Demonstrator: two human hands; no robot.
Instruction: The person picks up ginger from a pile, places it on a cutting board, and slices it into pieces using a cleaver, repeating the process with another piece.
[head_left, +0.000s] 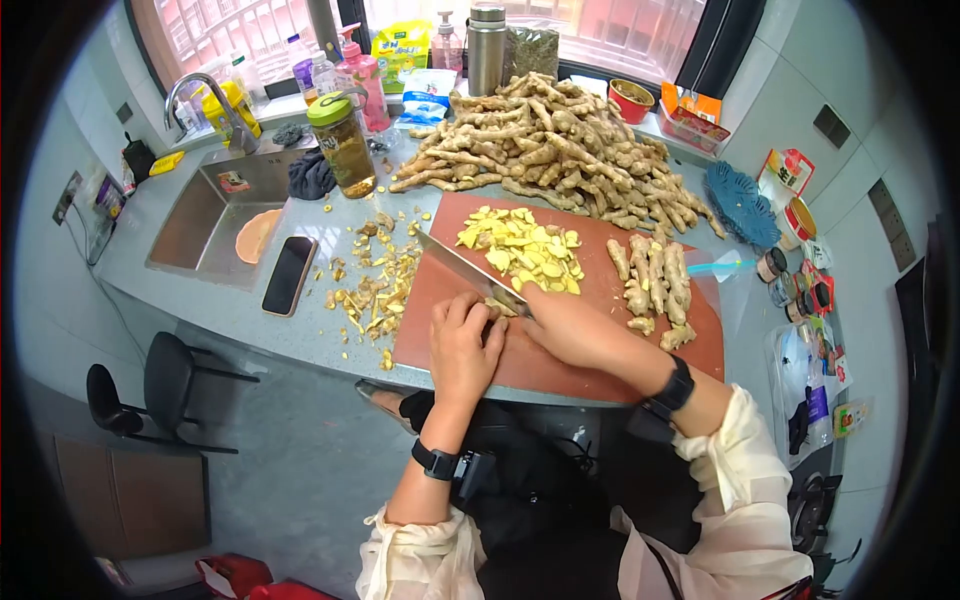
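Right hand wraps the knife, blade toward 10 o'clock. Left hand grips ginger piece, fingers bent, at cutting board's 8 o'clock; pads hidden. Best practice, judged: tuck fingertips, keep strokes even.

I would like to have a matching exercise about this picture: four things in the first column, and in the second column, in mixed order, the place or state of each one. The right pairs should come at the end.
Column one
1. Knife
2. Phone
3. Slices
4. Bottle

Column two
A. Heaped on the board
B. Upright, with a green lid
C. Flat on the counter, beside the sink
D. In the right hand

Right pairs: 1-D, 2-C, 3-A, 4-B
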